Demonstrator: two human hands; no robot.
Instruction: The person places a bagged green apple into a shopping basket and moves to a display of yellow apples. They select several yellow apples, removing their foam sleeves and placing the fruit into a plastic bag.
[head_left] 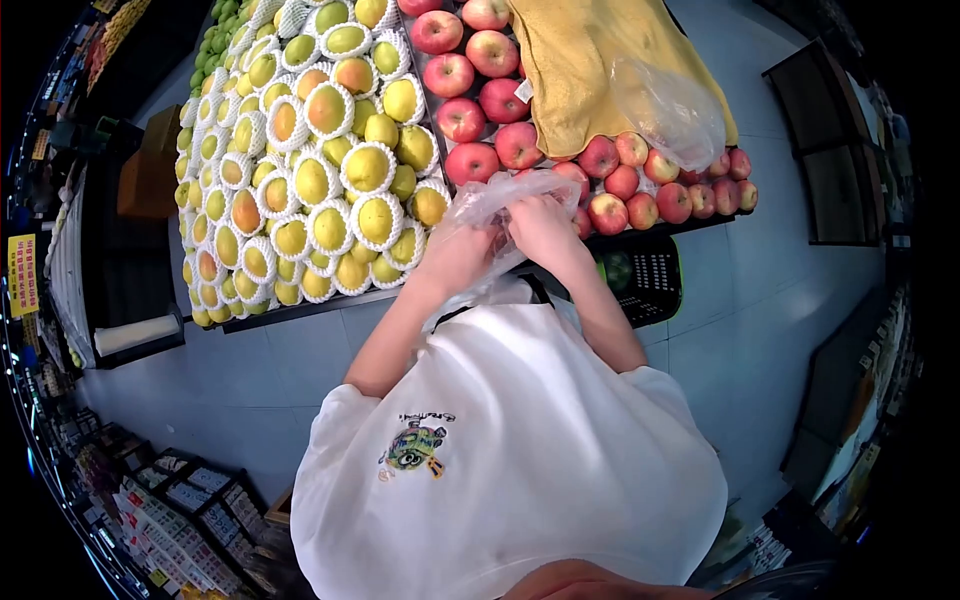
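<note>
A thin clear plastic bag (486, 200) is bunched between my two hands, in front of the red apples (518, 146). My left hand (458, 258) and my right hand (541, 228) need telling by side: the first is closed on the bag's left part, the second on its upper right part. Fingertips of both are partly hidden by the plastic. Yellow-green pears (368, 168) in white foam nets lie just left of the hands. A second plastic bag (668, 112) rests on a yellow cloth (600, 60) over the apples.
A black basket (655, 283) with something green in it is below the display's right side. Dark shelving (840, 150) stands at the right edge. A brown box (150, 165) and a rack of packaged goods (190, 510) are at the left.
</note>
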